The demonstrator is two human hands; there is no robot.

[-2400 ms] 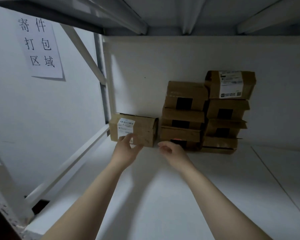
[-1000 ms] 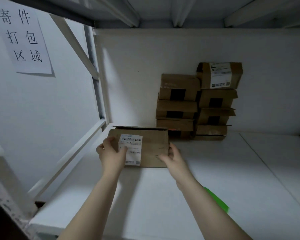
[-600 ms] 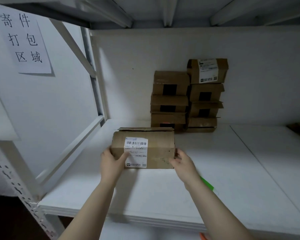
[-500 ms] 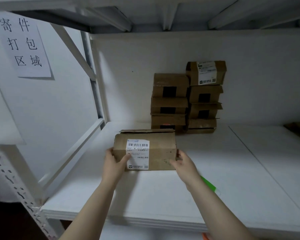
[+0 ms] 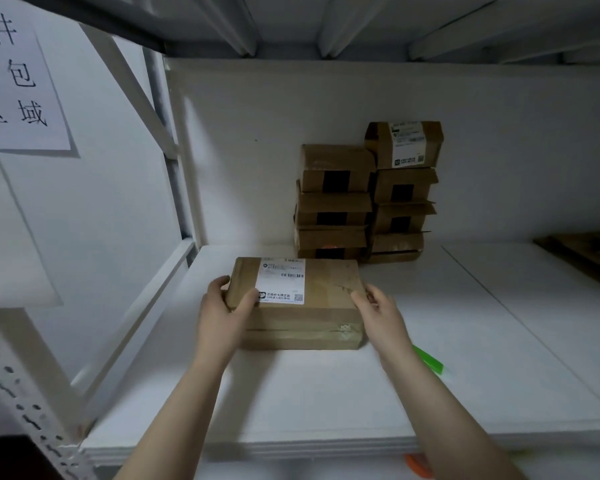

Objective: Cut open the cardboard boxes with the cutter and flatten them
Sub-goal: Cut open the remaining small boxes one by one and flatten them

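Cutting has not started: labelled box (image 5: 298, 303) sits sealed on the shelf (image 5: 326, 393), ends gripped by left hand (image 5: 222, 313) and right hand (image 5: 381, 315). Green cutter (image 5: 428, 359) lies right of it; stacked boxes (image 5: 364, 202) wait behind it.

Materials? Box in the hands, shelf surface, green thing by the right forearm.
Box: matte brown cardboard, creased corners; the seam band looks like glossy tape. Shelf board: smooth white, faint sheen, probably laminated or painted panel. Green thing: bright, smooth, likely plastic; only partly in view.
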